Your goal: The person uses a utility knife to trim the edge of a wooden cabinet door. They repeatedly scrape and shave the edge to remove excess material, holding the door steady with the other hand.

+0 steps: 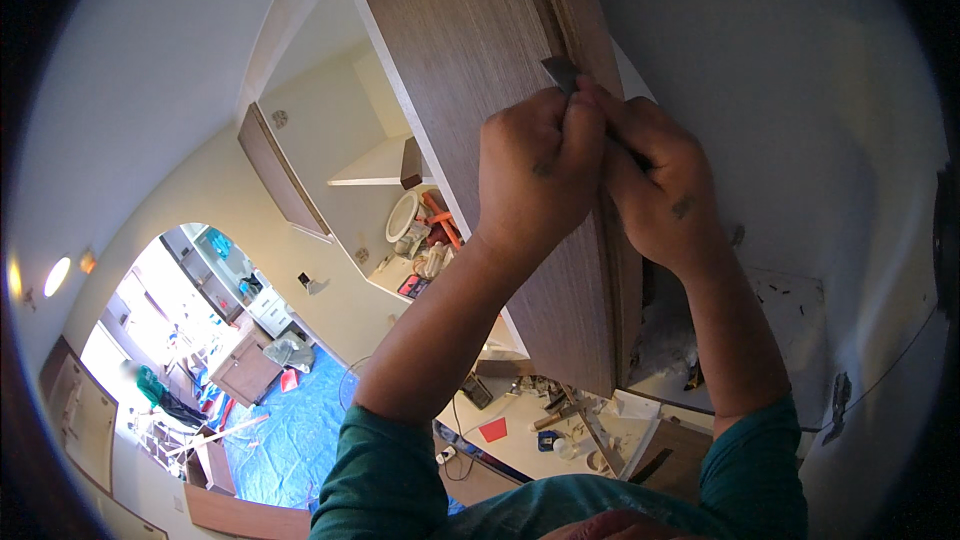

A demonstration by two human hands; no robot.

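"Judging by the pose, which step is in hand?"

"Probably scraping or trimming along the long edge of this wood-grain cabinet door (470, 90). The flat-bladed scraper (560, 72) is up towards the door's top, its flared dark blade overlapping the face just beside that edge."

"Is the blade biting?"

"I can't tell; it may bear on the wood or hover just off it."

"And the hands?"

"Both are closed around the scraper. The left hand (540, 170) is curled into a fist, thumb pointing up towards the blade. The right hand (660, 180) is wrapped a little more loosely, fingertips bunched near the blade's base, with something dark, likely the handle, showing in the gap between its fingers."

"So what does the next move call for?"

"A shallow blade angle and even pressure, I'd think, with both wrists steady. A slip could gouge the wood-grain face, and neither hand is free to brace the door. I'd also keep those fingertips behind the cutting edge."
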